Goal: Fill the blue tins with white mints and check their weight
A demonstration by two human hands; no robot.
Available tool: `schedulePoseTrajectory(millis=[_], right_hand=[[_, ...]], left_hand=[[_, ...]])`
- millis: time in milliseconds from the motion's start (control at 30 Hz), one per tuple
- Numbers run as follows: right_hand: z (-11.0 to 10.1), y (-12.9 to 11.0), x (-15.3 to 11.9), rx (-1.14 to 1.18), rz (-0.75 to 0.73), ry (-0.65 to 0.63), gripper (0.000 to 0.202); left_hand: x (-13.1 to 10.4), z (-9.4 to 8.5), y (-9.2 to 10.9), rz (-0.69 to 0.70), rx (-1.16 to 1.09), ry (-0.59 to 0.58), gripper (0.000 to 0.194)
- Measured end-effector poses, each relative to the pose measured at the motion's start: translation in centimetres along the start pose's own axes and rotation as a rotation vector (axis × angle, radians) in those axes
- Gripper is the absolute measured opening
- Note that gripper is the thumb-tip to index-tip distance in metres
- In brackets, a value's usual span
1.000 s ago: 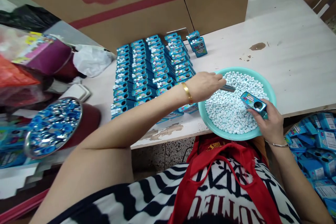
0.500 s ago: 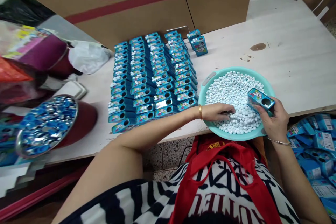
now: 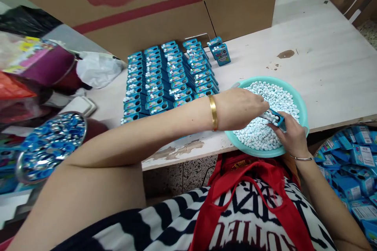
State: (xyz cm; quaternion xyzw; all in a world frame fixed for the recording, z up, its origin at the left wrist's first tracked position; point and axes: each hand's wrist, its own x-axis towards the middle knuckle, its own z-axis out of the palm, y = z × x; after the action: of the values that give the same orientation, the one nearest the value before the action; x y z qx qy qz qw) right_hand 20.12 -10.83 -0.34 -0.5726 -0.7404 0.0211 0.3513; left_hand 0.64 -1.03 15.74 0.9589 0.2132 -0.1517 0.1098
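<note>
In the head view my right hand (image 3: 291,135) grips a small blue candy box (image 3: 278,120) over the basin, tilted, with white candies heaped on its top. My left hand (image 3: 243,106), with a gold bangle at the wrist, is at the box's left end. Its fingers are curled, and whatever they hold is hidden under the hand. Below both hands lies a turquoise basin (image 3: 301,100) filled with small white round candies (image 3: 259,139). My left forearm covers the near part of the rows of upright blue boxes (image 3: 153,74).
Two filled boxes (image 3: 220,53) stand apart near the large carton (image 3: 235,4). To the left is a pot of blue and silver caps (image 3: 55,141), with a white plastic bag (image 3: 98,68) behind it. Many blue boxes (image 3: 350,172) are piled at the right, below the table edge.
My left hand has risen from the candies to the box. My right hand has brought the box left and lower, tilting it. White candies now cover the box's top.
</note>
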Motion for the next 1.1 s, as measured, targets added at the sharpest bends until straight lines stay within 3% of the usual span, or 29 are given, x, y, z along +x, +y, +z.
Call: schedulePoseTrajectory(millis=[133, 233, 333, 433, 533, 633, 733, 867, 967, 1100], right_hand=[[-0.2, 0.1, -0.3, 0.019, 0.01, -0.005, 0.042], [-0.7, 0.4, -0.5, -0.012, 0.029, 0.027, 0.044], [-1.4, 0.9, -0.6, 0.01, 0.089, 0.06, 0.046], [-2.1, 1.2, -0.2, 0.04, 0.166, 0.092, 0.045], [-2.5, 1.3, 0.2, 0.051, 0.205, 0.117, 0.044], [-2.5, 1.4, 0.5, 0.064, 0.243, 0.129, 0.044], [-2.4, 1.5, 0.6, 0.07, 0.275, 0.133, 0.047], [-2.2, 2.0, 0.5, 0.058, 0.27, 0.133, 0.048], [-2.0, 2.3, 0.3, 0.037, 0.239, 0.126, 0.046], [-1.5, 2.2, 0.2, 0.008, 0.13, 0.094, 0.044]], left_hand=[[-0.3, -1.9, 2.3, -0.02, 0.112, 0.029, 0.025], [-0.1, -1.2, 0.7, -0.068, 0.135, 0.119, 0.025], [1.9, 2.8, -2.9, -0.162, 0.119, 0.189, 0.023], [4.9, 9.0, -5.2, -0.176, 0.038, 0.09, 0.026], [6.7, 14.2, -4.8, -0.059, -0.1, 0.051, 0.024], [6.6, 16.5, -3.4, 0.037, -0.256, 0.047, 0.021], [5.7, 16.7, -2.7, 0.107, -0.471, 0.029, 0.023], [4.2, 15.5, -3.5, 0.191, -0.747, 0.019, 0.024], [2.6, 13.2, -4.5, 0.211, -0.828, 0.06, 0.023], [0.1, 8.2, -5.2, 0.21, -0.705, 0.162, 0.022]])
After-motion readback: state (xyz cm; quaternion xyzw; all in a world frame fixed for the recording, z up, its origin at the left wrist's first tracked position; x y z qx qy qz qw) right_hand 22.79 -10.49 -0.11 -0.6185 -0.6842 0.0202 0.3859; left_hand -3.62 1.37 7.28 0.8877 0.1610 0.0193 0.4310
